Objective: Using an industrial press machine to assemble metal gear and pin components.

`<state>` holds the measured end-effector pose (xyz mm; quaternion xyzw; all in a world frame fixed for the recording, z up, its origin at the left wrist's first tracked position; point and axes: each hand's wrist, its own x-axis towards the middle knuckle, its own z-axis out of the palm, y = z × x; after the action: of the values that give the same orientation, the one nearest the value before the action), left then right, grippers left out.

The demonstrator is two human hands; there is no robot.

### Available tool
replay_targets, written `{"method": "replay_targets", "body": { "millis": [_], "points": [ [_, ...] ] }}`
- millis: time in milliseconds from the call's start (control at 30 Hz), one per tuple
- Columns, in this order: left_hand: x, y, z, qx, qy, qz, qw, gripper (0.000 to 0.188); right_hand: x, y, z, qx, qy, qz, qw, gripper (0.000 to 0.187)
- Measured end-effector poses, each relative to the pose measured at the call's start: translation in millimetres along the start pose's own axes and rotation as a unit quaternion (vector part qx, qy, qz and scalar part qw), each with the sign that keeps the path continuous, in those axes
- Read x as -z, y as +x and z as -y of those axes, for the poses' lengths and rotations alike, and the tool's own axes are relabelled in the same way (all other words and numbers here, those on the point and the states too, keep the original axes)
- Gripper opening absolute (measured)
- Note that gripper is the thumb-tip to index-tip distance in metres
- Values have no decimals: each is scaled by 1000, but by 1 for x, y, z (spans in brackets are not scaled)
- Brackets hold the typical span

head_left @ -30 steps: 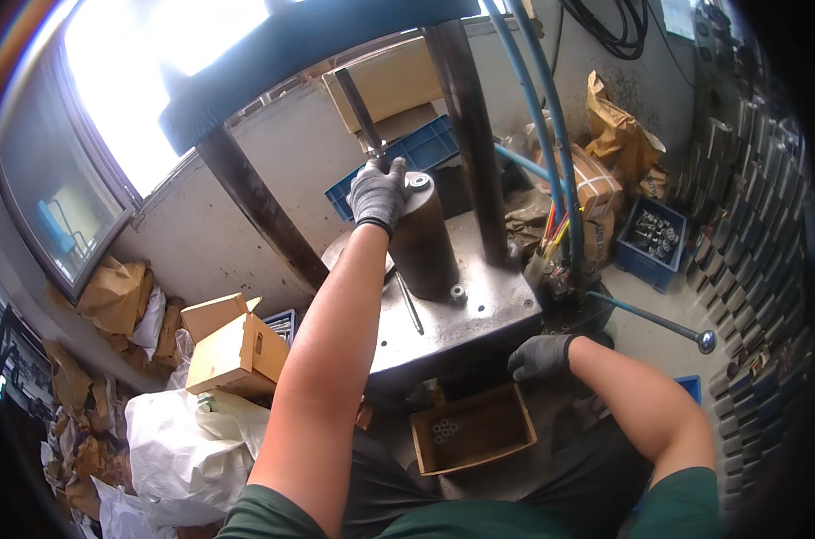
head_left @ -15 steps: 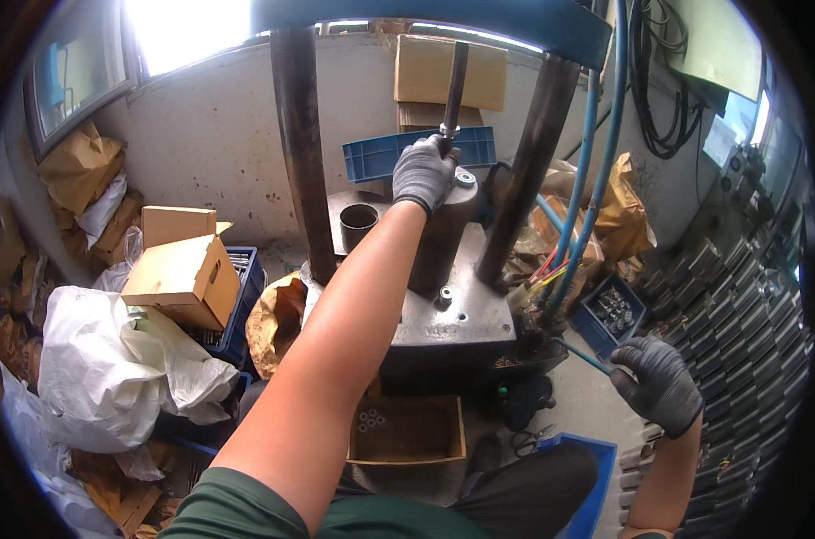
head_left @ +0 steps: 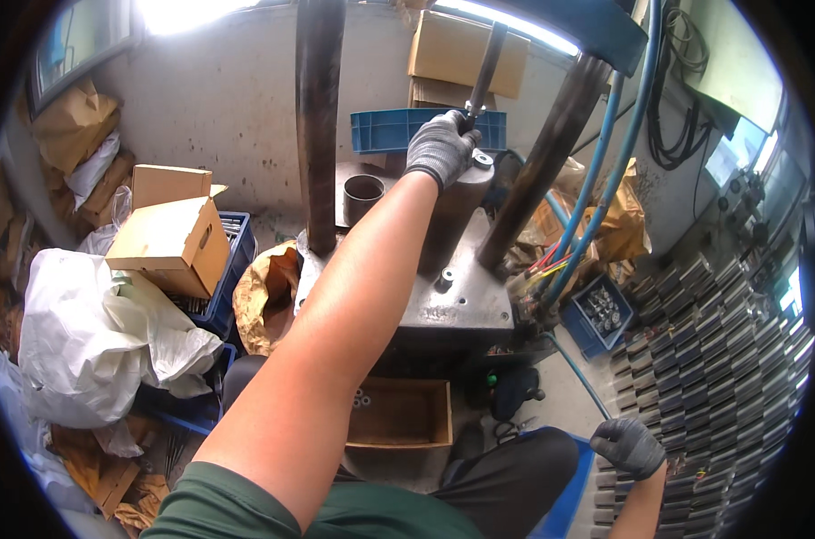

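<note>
My left hand (head_left: 443, 151), in a grey knit glove, is closed around the lower part of a dark metal rod (head_left: 488, 67). The rod stands up at a slight tilt, with a shiny collar (head_left: 475, 108) just above my fingers. Right by this hand is a thick dark cylinder (head_left: 452, 211) on the metal bed (head_left: 457, 313) of a press. At the lower right my gloved right hand (head_left: 630, 447) is curled at the end of a thin teal lever (head_left: 576, 374) that slants down from the press. Its fingertips are partly hidden.
Steel posts (head_left: 318, 126) and blue hoses (head_left: 605, 198) flank the work. A short tube (head_left: 363, 198) stands on the bed. A wooden box (head_left: 425, 438) with several small rings sits below. Blue bins (head_left: 596, 314), a white sack (head_left: 70, 337) and stacked metal pieces (head_left: 722, 395) surround me.
My right hand has moved down and toward me, and the teal lever has swung down with it. My left hand keeps its hold on the rod. The whole view has shifted slightly.
</note>
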<state>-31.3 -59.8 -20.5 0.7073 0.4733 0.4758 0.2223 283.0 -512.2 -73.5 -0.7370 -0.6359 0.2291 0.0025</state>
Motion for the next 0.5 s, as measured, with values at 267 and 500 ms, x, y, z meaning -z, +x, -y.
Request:
{"method": "replay_targets", "body": {
  "millis": [267, 500],
  "points": [
    [1, 4, 6, -11, -12, 12, 1000, 34, -17, -3, 8, -40, 47, -55, 997, 26],
    [3, -2, 2, -17, 10, 1, 1000, 34, -16, -4, 7, -28, 55, -67, 996, 27]
  ]
}}
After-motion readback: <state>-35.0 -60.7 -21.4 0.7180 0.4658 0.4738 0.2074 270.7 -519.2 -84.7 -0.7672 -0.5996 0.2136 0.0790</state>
